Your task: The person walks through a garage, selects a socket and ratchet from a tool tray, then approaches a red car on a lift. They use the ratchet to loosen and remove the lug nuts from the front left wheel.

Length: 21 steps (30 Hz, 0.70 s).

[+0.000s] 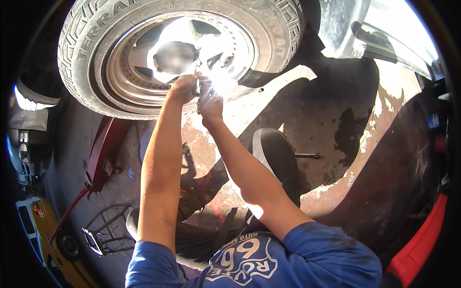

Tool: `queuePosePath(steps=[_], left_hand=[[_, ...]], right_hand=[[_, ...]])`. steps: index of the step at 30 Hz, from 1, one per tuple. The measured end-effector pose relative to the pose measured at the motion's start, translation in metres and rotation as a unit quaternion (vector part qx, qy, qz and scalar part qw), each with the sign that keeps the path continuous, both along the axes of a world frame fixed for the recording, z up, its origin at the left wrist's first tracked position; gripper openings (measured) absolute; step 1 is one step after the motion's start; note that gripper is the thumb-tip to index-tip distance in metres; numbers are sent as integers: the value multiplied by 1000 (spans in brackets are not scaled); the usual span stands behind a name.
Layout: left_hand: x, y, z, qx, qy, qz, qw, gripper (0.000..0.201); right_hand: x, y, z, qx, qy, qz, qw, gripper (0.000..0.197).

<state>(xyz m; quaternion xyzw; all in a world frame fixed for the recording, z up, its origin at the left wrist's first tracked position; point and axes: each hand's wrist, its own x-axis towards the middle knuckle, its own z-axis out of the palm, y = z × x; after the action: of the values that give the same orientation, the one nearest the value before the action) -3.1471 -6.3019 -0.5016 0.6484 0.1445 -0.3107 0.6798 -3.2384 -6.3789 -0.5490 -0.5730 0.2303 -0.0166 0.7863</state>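
Observation:
A large black tire (89, 72) with a shiny metal wheel rim (127, 62) stands in front of me. Both of my arms reach up to the wheel's middle, beside its round center cap (174, 56). My left hand (185, 88) is closed around a slim, upright metal piece (197, 85). Just right of it and slightly lower, my right hand (210, 103) has its fingers curled at the same piece. Strong glare washes out the area by the right fingers, so the piece's exact kind and its contact with the wheel are hidden.
A red floor jack (103, 153) with a long handle stands left of the wheel. A wrench (308, 155) lies on the stained floor beyond my dark-clothed knee (276, 156). A black metal frame (108, 228) and a yellow vehicle (45, 230) are at left. A vehicle panel (343, 29) rises upper right.

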Motion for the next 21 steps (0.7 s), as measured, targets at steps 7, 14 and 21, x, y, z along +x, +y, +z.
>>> queuePosePath(steps=[7,14,21], left_hand=[[9,-17,-24,-43,-20,114,992,26],[9,-7,-16,-98,-16,57,993,33],[1,8,0,-19,-43,-4,999,29]], right_hand=[[0,-3,4,29,32,-93,995,49],[2,-5,-6,22,-1,-60,998,37],[0,-17,-3,356,92,31,929,32]])
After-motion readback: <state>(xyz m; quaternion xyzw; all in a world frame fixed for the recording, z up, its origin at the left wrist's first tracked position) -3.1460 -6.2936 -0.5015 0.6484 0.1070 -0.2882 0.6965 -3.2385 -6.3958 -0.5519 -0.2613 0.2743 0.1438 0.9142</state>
